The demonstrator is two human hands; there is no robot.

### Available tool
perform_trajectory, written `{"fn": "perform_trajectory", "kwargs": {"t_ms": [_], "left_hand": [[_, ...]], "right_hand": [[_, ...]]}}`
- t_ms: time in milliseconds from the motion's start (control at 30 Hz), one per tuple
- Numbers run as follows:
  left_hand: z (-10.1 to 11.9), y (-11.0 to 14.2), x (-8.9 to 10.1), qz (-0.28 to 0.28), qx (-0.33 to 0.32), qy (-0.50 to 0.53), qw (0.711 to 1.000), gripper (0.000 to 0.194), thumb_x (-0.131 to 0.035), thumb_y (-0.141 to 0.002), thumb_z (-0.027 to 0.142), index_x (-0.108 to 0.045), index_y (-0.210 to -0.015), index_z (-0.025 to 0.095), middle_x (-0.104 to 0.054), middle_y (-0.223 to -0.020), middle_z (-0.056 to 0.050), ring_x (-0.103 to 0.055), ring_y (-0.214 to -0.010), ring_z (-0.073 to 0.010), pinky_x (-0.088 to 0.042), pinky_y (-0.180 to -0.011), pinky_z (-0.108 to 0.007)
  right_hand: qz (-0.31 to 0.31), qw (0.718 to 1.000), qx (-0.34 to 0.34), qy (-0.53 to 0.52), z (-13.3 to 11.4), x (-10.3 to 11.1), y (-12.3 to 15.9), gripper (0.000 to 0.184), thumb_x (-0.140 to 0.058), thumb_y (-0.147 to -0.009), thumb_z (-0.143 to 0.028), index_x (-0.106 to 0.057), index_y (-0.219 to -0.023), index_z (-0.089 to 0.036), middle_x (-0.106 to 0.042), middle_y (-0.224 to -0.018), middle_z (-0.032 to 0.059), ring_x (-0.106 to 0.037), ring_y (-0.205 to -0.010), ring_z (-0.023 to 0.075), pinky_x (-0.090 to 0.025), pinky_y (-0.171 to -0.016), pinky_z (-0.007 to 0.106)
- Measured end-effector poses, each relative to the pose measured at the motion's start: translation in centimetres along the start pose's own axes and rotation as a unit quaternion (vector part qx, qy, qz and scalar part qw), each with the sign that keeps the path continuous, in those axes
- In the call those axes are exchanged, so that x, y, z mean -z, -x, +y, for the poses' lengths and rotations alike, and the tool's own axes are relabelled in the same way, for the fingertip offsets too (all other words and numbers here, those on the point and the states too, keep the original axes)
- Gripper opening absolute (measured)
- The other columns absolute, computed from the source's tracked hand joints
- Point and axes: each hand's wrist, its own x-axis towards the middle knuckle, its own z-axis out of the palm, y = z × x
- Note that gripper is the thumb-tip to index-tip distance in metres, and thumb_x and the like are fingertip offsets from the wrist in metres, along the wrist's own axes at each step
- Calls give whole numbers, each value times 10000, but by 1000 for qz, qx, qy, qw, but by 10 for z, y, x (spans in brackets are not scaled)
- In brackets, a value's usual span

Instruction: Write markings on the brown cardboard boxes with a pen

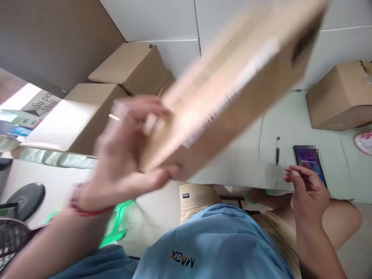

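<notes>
We find the left hand [124, 155] gripping a long cardboard box [223, 100] by its near end, with the fingers over the upper side and the thumb pressed along the lower edge. The hand is spread only as wide as that end requires. The box is raised above the table [244, 162] and tilted, its far end pointing up and to the right. It carries a pale label strip and a dark mark near the far end; both are blurred, and we cannot read the print.

We note the right hand [310, 193] at the near edge of the table, palm turned up and inward, fingers curled and the thumb tip brought against the fingertips. The hand is narrow, and we see nothing held in it. It overlaps the lower part of a smartphone [309, 159] in our view; whether it touches the phone appears uncertain from this angle.

A pen [278, 151] lies just left of the phone. At the right stands a taped carton [340, 97], with a round dish with a red pattern [364, 142] near it, partly cut off by the frame. On the left side we record a white-topped carton [75, 116] and, behind it, a brown carton [130, 68]. A green plastic stool [117, 224] is on the floor below.
</notes>
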Motion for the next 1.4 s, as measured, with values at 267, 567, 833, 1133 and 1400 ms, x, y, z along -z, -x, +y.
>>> {"fn": "perform_trajectory", "kwargs": {"t_ms": [267,567,833,1133,1400], "left_hand": [[16,105,-149,-99,108,116,982,707,-845,-837,580,-598,-1384,207,-529,-1496,-214,-501,-1514,-434,-531,-1171,-600],[-4,133,-145,-57,82,94,991,1003,-908,-780,625,-441,-1575,231,-433,-1627,-254,-421,-1576,-446,-475,-1209,-631],[-5,133,-136,-37,443,490,750,814,-639,-869,840,-703,-1326,169,-757,-1238,-154,-737,-1094,-356,-596,-878,-414],[-6,138,-131,-77,133,206,967,915,-834,-821,750,-555,-1539,258,-573,-1522,-206,-557,-1463,-421,-497,-1194,-614],[6,130,-148,-45,-110,91,989,1165,-881,-770,768,-352,-1701,310,-429,-1595,-233,-480,-1498,-469,-502,-1191,-669]], "right_hand": [[-199,955,-140,-168,-14,-22,20,622,-769,-927,-660,-692,-1447,-328,-667,-1492,93,-670,-807,172,-535,-553,290],[-234,934,-222,-155,-3,-24,44,494,-850,-890,-598,-743,-1251,-278,-780,-1263,87,-650,-735,136,-534,-600,263],[-220,938,-220,-154,-12,-25,43,414,-833,-915,-557,-773,-1201,-263,-796,-1218,89,-631,-710,137,-514,-567,256],[-204,887,-306,-280,-23,-30,41,629,-856,-797,-767,-757,-1235,-326,-808,-1133,50,-766,-1027,249,-705,-755,391],[-136,876,-373,-274,-21,-57,53,587,-915,-805,-584,-741,-1287,-299,-820,-1223,30,-773,-1165,271,-699,-846,401]]}}
